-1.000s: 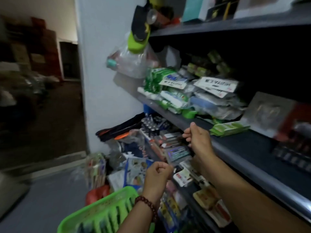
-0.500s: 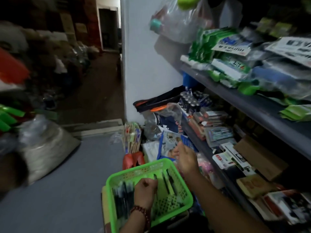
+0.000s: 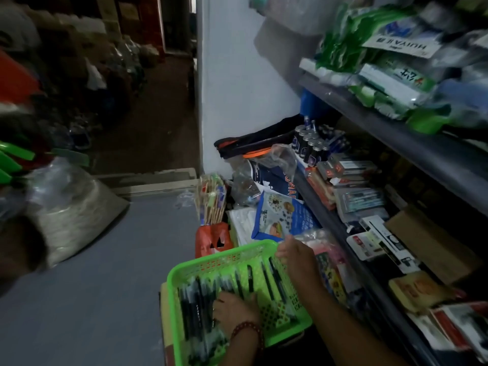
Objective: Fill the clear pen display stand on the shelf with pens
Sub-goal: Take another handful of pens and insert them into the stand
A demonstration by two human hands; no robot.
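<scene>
A green plastic basket (image 3: 200, 268) sits low in front of me on a cardboard box, with several dark pens (image 3: 198, 307) lying in it. My left hand (image 3: 233, 311), a bead bracelet on its wrist, reaches down into the basket, and its bent fingers close on the pens at the pile's right side. My right hand (image 3: 294, 257) grips the basket's far right corner, with the fingers over the rim. A few single pens (image 3: 274, 281) lie apart on the basket floor between my hands. I cannot pick out the clear pen display stand on the shelves.
Grey metal shelves (image 3: 412, 143) run along the right, crowded with small boxes, dark bottles (image 3: 309, 146) and green packets (image 3: 380, 83). Bags, a blue packet (image 3: 280, 215) and an orange bag (image 3: 211, 239) crowd the floor beyond the basket. A full clear sack (image 3: 68, 207) lies on the left.
My view has dropped from the shelf edge to the basket. My right hand came off the shelf edge to the basket rim, and my left hand sank into the pens.
</scene>
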